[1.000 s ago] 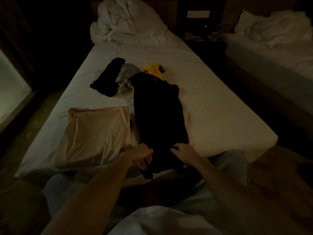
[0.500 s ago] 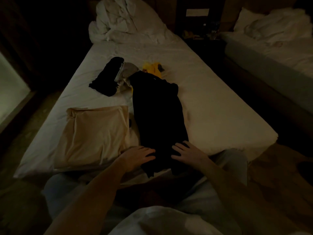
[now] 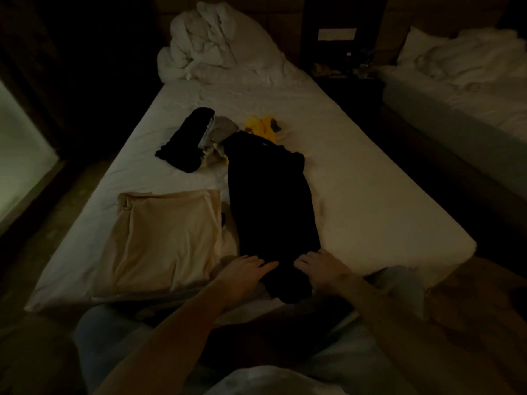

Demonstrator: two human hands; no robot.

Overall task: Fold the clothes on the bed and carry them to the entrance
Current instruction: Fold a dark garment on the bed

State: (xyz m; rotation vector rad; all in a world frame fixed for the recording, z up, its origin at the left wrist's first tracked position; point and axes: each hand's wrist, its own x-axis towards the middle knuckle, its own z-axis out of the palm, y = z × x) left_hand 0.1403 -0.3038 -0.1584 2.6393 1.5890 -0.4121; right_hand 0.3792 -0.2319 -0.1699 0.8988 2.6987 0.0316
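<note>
A long black garment (image 3: 271,201) lies lengthwise on the white bed (image 3: 370,195), folded into a narrow strip. My left hand (image 3: 245,270) lies flat on its near left edge with fingers straight. My right hand (image 3: 320,266) presses flat on its near right edge. A folded beige garment (image 3: 168,238) rests to the left of it. Farther up the bed lie a smaller black garment (image 3: 185,143), a grey piece (image 3: 224,129) and a yellow piece (image 3: 262,126).
A heap of white duvet (image 3: 219,49) sits at the head of the bed. A second bed (image 3: 462,89) stands to the right across a dark aisle, with a nightstand (image 3: 342,67) between them. Wooden floor (image 3: 470,295) shows at right.
Both hands have gone from gripping the near end of the black garment with curled fingers to lying flat on it. The garment's near end now lies smoother.
</note>
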